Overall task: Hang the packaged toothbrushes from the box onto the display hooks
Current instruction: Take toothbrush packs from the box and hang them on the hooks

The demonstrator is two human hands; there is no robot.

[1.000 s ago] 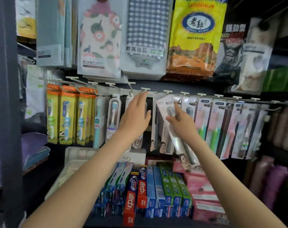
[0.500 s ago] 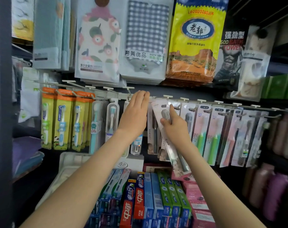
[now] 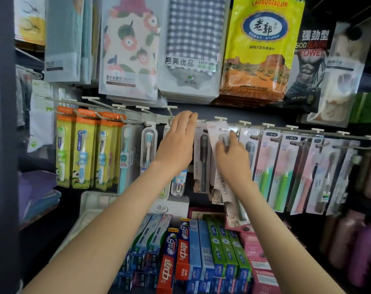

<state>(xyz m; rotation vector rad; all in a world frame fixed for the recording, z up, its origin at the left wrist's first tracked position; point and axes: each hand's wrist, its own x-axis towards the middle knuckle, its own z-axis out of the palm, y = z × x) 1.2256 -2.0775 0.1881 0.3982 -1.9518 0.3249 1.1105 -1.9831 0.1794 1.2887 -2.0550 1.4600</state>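
My right hand [image 3: 231, 154] pinches a pale pink packaged toothbrush [image 3: 216, 132] near its top and holds it tilted, its hang hole level with the white display hooks [image 3: 220, 118]. My left hand [image 3: 177, 143] reaches up with straight fingers that touch the hook rail and the packs hanging there. Behind it hang matching grey-brush packs [image 3: 201, 158]. Whether the held pack is on a hook is hidden by my fingers. The box is not in view.
Yellow children's toothbrush packs [image 3: 82, 151] hang at the left and pink-and-green ones [image 3: 275, 172] at the right. Bath towel packs [image 3: 193, 45] hang above. Toothpaste boxes [image 3: 191, 253] stand on the shelf below, with a white tray [image 3: 89, 202] at the left.
My right hand has raised the pink pack up and slightly left toward the hook row. My left hand has stayed at the rail, fingers a little higher.
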